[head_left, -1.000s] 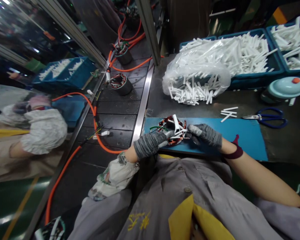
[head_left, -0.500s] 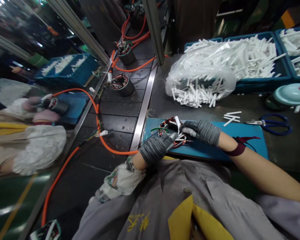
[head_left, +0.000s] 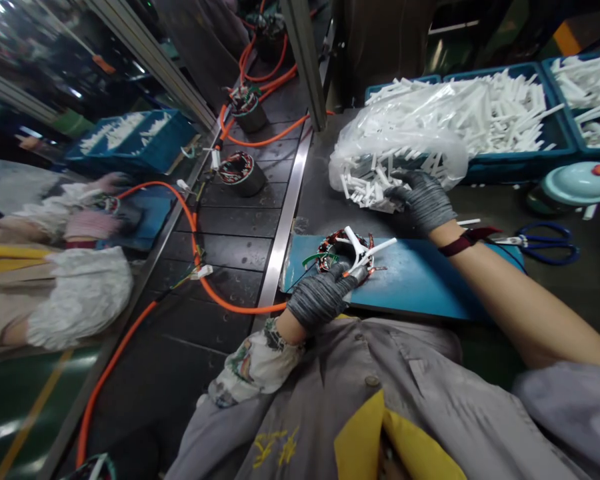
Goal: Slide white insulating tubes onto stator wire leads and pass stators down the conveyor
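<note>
A motor stator (head_left: 330, 243) with copper windings lies on a blue mat (head_left: 420, 280). Several white sleeves (head_left: 361, 250) stick up from its wires in a branching bunch. My left hand (head_left: 323, 297), in a grey glove, is closed at the near side of the stator, fingertips pinching the wires at the foot of the sleeves. At the mouth of a clear plastic bag (head_left: 405, 133) is my gloved right hand (head_left: 425, 200), thumb and forefinger apart beside loose white sleeves (head_left: 367, 190). Its other fingers are partly hidden.
Blue bins (head_left: 530, 157) of white sleeves stand behind. Blue-handled scissors (head_left: 550, 243) and a lidded jar (head_left: 577, 183) are at right. Leftward, a slatted conveyor (head_left: 235, 240) carries another stator (head_left: 243, 175) and an orange cable (head_left: 230, 307). A co-worker's gloved hands (head_left: 93, 223) work beyond it.
My right hand has left the stator and moved up and away to the bag's mouth. My left hand stays at the stator. The white sleeves there now show more plainly.
</note>
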A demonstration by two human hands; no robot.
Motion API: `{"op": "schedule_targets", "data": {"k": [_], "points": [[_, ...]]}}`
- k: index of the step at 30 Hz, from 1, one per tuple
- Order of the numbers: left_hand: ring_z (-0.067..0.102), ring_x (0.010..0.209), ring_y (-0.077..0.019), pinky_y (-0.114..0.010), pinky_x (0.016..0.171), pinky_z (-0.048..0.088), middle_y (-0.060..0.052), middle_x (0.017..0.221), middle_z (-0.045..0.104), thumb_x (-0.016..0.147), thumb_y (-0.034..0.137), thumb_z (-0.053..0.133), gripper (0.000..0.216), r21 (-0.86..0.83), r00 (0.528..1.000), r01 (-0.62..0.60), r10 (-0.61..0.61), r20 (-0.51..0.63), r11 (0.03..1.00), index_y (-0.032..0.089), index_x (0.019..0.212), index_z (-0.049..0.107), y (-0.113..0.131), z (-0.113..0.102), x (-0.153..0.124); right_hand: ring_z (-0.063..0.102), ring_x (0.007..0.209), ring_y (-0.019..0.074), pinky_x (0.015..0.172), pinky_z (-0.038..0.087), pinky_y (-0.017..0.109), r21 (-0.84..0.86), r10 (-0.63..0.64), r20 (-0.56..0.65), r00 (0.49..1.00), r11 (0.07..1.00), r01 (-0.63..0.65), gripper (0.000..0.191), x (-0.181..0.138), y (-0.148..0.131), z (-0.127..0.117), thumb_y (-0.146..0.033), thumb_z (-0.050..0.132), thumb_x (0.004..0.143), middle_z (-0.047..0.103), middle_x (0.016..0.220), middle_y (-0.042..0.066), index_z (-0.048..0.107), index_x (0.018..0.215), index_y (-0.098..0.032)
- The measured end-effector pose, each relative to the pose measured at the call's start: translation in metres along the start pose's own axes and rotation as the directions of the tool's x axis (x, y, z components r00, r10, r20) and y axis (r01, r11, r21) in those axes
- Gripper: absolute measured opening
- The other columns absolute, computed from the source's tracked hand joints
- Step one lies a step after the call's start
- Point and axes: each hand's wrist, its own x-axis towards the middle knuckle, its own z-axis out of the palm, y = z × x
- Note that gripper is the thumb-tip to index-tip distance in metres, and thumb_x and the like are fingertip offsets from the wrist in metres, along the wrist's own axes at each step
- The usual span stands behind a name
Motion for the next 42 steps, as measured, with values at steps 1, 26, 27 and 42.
{"op": "schedule_targets", "data": {"k": [1,26,27,42], "points": [[0.066,0.072,-0.0193,-0.031,0.057,0.052,-0.006,0.119,0.070,0.098,0.028,0.048,0.044,-0.016,1.000,0.000,0.000,-0.017,1.000,0.038,0.139,0.058,0.001,-0.001,0.000,0.058,0.124,0.0318,0.105,0.046,0.051,0.046,0.034,-0.066,0.997,0.998,-0.031,0.018,-0.009,-0.008,-0.005,-0.020,0.060,0.085,0.065,0.132,0.011,0.071,0.100,-0.020],[0.073,0.094,-0.0240,-0.035,0.080,0.057,-0.012,0.115,0.074,0.094,0.044,0.060,0.039,-0.041,0.990,0.070,-0.075,-0.119,0.997,0.023,0.125,0.068,0.002,0.003,-0.004,0.073,0.093,0.0312,0.085,0.057,0.047,0.387,-0.069,0.224,0.972,0.922,-0.024,0.039,-0.093,-0.099,-0.031,-0.048,0.052,0.095,0.078,0.103,0.012,0.076,0.109,-0.021],[0.073,0.091,-0.0234,-0.034,0.078,0.057,-0.012,0.110,0.075,0.095,0.044,0.059,0.037,-0.029,0.987,0.085,-0.089,-0.135,0.996,0.022,0.123,0.069,0.003,0.003,-0.003,0.073,0.093,0.0307,0.085,0.057,0.046,0.414,-0.073,0.256,0.964,0.910,-0.041,0.039,-0.090,-0.099,-0.033,-0.049,0.052,0.095,0.078,0.103,0.011,0.076,0.109,-0.022],[0.073,0.073,-0.0212,-0.032,0.060,0.053,-0.007,0.108,0.077,0.095,0.040,0.058,0.030,0.074,0.987,0.082,-0.070,-0.145,0.994,0.028,0.117,0.073,0.005,0.013,-0.008,0.070,0.091,0.0263,0.087,0.054,0.042,0.492,0.011,0.169,0.986,0.866,-0.094,0.045,-0.115,-0.096,-0.026,-0.057,0.051,0.095,0.076,0.097,0.011,0.074,0.107,-0.020]]}}
